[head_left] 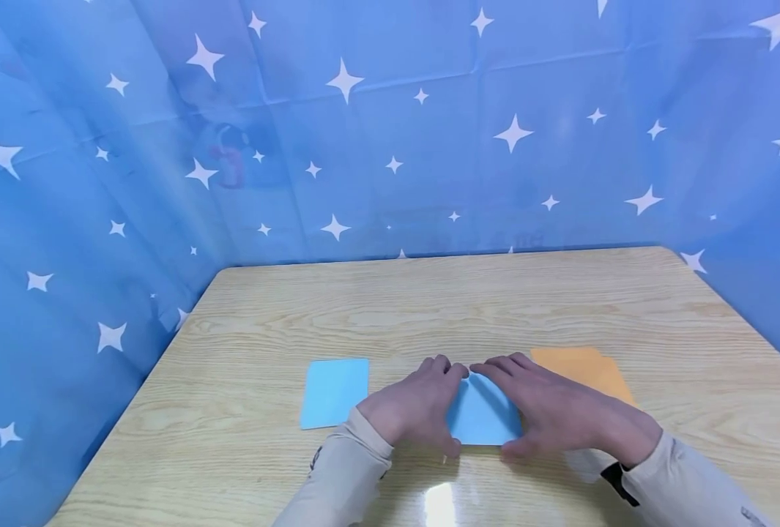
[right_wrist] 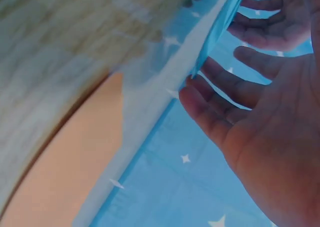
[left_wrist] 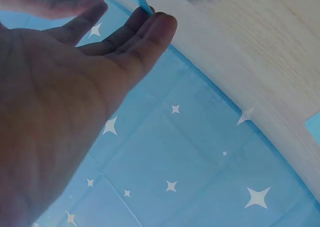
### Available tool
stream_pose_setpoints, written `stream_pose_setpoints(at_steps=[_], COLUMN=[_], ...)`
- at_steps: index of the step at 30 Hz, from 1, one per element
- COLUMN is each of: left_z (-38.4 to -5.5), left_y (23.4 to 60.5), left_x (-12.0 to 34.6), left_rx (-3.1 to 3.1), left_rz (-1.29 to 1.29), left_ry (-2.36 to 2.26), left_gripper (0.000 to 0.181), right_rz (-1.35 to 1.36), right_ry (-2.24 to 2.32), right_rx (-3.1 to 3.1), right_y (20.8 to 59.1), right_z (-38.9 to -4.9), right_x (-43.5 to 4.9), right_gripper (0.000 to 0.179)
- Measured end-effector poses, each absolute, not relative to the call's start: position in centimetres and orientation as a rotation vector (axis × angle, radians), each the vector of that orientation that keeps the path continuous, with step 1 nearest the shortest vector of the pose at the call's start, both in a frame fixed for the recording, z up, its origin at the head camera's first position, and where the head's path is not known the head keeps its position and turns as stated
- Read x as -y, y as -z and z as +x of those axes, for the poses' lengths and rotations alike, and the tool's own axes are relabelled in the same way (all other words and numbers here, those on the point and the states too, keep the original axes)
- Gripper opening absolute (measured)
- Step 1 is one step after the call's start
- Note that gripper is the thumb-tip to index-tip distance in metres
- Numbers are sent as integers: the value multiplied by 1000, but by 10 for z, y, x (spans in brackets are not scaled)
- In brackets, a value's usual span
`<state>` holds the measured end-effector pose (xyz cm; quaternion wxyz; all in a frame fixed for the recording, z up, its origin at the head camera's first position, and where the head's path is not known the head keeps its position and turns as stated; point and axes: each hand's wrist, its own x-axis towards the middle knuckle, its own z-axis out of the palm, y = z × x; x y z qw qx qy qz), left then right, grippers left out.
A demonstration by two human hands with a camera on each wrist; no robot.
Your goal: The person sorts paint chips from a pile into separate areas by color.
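Observation:
A light blue sheet of paper (head_left: 485,417) lies on the table between both hands. My left hand (head_left: 422,406) is along its left side, fingertips at the far corner and thumb close to the near edge. On the opposite side, my right hand (head_left: 554,410) mirrors this, its fingers over the far right part. Both wrist views show gently bent, spread fingers, with the fingertips right at the blue paper's edge. Left of the left hand lies a second blue sheet (head_left: 335,395). Orange sheets (head_left: 584,369), slightly offset from one another, lie partly hidden behind the right hand.
Everything lies on a light wood-grain table (head_left: 244,366) with rounded far corners. A blue curtain (head_left: 416,146) with white stars hangs behind and along the sides of it. Light reflects off the tabletop near the front.

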<state>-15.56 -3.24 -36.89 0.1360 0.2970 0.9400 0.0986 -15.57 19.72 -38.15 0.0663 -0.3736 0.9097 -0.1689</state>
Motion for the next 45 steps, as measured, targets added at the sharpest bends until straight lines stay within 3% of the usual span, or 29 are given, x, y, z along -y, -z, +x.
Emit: stream_pose_setpoints(at_steps=[5, 23, 45], left_z=[-156, -158, -148], left_y=[366, 340, 293], left_x=[37, 63, 181], left_rx=[-2719, -2708, -2729], left_rz=[893, 923, 588], left_ry=[-315, -455, -668], left_gripper=[85, 82, 89], right_rz=[-1136, -1137, -1237], right_ry=[465, 469, 615], right_rx=[-2770, -2826, -2720], right_y=[374, 352, 327], right_z=[-154, -155, -183], right_x=[-195, -178, -52], right_gripper=[96, 96, 102])
